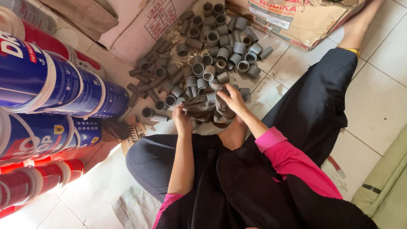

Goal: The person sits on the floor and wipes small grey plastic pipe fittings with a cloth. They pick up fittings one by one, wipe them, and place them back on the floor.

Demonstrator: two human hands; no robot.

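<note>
While stacked blue and red cylindrical plastic pails point(46, 85) fill frame left, a heap of short grey plastic pipe couplings point(203, 55) covers upper centre. At centre, left hand point(182, 121) and right hand point(232, 101) both clamp a crumpled grey-brown cloth point(207, 109).

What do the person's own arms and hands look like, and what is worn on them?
Both forearms are bare, and the left hand and right hand wear no gloves. Bright pink sleeves are pushed up towards the elbows, under a black outer garment. No rings or watch are visible.
</note>
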